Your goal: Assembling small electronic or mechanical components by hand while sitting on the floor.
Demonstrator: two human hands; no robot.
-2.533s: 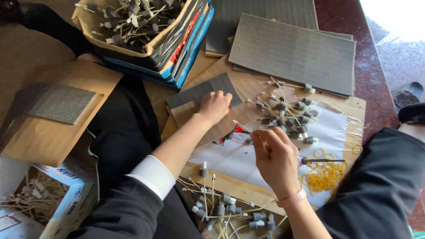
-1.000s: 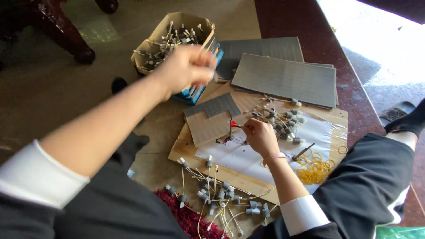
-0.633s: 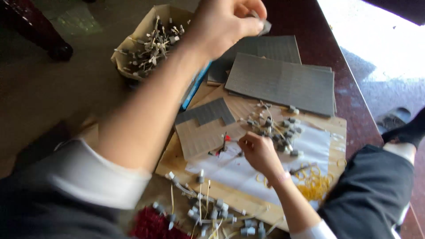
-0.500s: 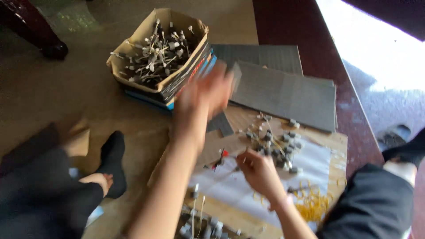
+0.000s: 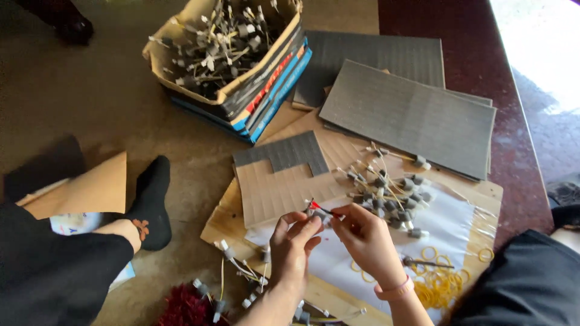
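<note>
My left hand [image 5: 292, 244] and my right hand [image 5: 364, 240] meet over a white sheet [image 5: 450, 226] on a cardboard board [image 5: 223, 220]. Together they pinch a small grey foam-tipped stick with a red end [image 5: 320, 209]. Which hand carries its weight I cannot tell. A pile of similar grey-tipped sticks [image 5: 386, 187] lies just beyond my right hand. More such sticks [image 5: 238, 265] lie beside my left wrist.
A cardboard box [image 5: 241, 90] full of sticks stands at the back on blue and red flat packs. Grey foam sheets [image 5: 411, 115] lie at the back right. Yellow rubber bands [image 5: 438, 284] sit near my right wrist. A black-socked foot [image 5: 151, 202] rests at left.
My left arm, raised toward the box a moment ago, has come back down; its hand now meets my right hand at the small stick. The view has tilted lower.
</note>
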